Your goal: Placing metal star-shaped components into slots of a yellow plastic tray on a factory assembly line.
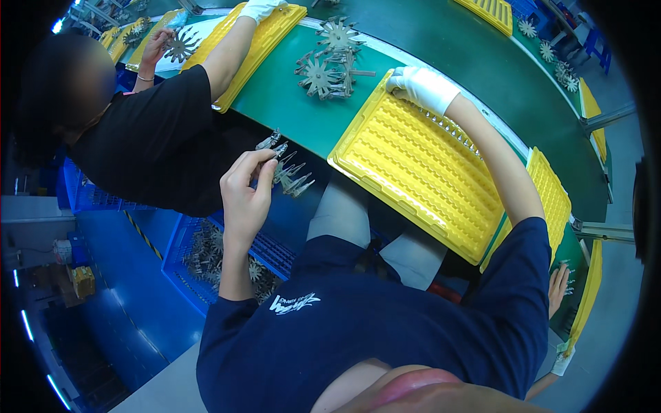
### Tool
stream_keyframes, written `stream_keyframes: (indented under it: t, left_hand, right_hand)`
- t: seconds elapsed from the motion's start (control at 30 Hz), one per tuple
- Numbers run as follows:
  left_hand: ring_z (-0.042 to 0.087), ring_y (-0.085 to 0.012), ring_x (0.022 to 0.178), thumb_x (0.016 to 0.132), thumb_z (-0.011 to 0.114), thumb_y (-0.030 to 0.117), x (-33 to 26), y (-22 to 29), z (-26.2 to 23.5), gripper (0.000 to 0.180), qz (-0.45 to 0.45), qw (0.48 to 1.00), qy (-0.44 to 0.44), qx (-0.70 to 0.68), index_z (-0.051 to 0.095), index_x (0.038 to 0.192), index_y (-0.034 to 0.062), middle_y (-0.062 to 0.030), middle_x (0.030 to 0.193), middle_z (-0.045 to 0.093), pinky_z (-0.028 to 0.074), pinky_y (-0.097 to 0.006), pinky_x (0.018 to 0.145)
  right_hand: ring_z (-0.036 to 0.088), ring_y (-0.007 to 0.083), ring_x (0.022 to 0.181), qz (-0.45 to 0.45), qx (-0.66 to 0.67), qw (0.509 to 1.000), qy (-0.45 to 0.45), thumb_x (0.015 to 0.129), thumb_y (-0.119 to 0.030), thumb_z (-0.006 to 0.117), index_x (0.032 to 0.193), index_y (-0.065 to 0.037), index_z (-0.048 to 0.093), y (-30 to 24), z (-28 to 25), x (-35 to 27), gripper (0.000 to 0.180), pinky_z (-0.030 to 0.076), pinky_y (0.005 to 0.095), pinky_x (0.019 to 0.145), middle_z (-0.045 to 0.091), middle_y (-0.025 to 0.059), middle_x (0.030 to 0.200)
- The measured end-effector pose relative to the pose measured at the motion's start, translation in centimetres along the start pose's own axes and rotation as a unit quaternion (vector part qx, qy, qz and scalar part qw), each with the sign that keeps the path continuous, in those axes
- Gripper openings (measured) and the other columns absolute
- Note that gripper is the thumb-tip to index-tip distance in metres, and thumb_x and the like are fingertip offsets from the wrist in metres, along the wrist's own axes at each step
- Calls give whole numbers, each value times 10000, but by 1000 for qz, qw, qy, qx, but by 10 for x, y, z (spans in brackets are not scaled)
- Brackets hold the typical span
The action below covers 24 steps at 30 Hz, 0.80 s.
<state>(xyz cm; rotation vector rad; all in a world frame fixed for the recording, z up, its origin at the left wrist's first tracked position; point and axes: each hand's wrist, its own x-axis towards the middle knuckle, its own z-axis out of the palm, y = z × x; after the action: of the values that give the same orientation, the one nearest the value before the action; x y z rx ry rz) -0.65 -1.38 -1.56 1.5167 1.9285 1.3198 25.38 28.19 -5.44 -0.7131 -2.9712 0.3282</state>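
The green worktop (286, 120) sweeps over the upper part of the view, from 10 o'clock round to 3. On it at 2 o'clock lies a yellow tray (413, 165), wide and shallow, moulded with close rows of wavy pockets, its near edge jutting over the worktop's edge toward the person's lap. The person's dark blue shirt (413, 323), at 6 o'clock, bears white lettering (295, 303) on the chest, toward 7. At 10 o'clock a co-worker in black (151, 148) reaches over another yellow tray (275, 45). A blue lattice crate (180, 256) at 8 o'clock holds a heap of grey star-shaped metal pieces, and more of them form a pile (323, 72) at 12. The white-gloved right hand (425, 89) lies over the main tray's far edge at 1 o'clock; whether its fingers clasp anything I cannot tell. The bare left hand (246, 189), between 9 and 10 o'clock, has thumb and fingers pinched on a grey metal piece (292, 180) with several narrow prongs, held just off the tray's left side. Smallest are the shiny parts (451, 127) in a line along the tray's far side at 2 o'clock.
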Motion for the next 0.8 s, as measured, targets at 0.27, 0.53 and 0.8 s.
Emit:
stream_keyframes:
  t: [0.27,0.53,0.8]
  left_hand:
    - [609,-136,667,909,664,5,-3,-1,1,100,14,1000,-1,18,691,992,-44,-98,805,653,487,-268,630]
    - [619,-141,677,906,664,1,1,0,3,99,14,1000,-1,6,691,991,-43,-103,806,653,490,-269,641]
    - [634,-170,683,897,672,2,-2,1,-5,92,29,1000,8,4,688,977,-42,-125,825,667,491,-284,634]
  right_hand:
    - [686,310,936,-39,-29,998,32,889,-146,677,1006,-123,725,10,8,-2,129,556,401,800,701,91,1011]
    - [688,302,876,-70,-106,991,35,870,-135,664,952,-144,706,16,6,2,93,560,404,747,683,81,927]
    - [673,342,812,-93,-171,980,39,917,-190,599,918,-83,673,4,-3,5,130,561,458,698,650,149,897]
